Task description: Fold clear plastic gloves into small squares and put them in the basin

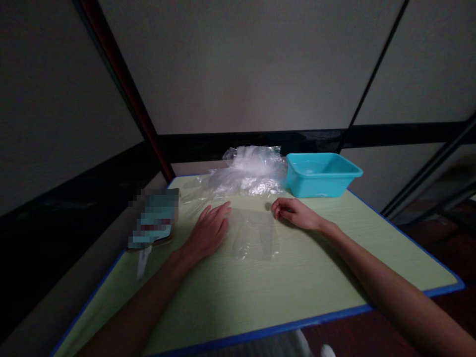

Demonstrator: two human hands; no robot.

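Note:
A clear plastic bag lies flat on the pale green table between my two hands. Spread out beside the bag's upper left edge, my left hand is open and palm down. My right hand is just off the bag's upper right corner, its fingers loosely curled and somewhat apart, with nothing visible in them. Beyond both hands, a loose heap of clear plastic bags covers the far part of the table.
A turquoise plastic basin stands at the far right of the table. At the left edge lies a blurred-out flat item, with a white strip sticking out below it. Blue tape lines the table's edges, and a panelled wall rises behind.

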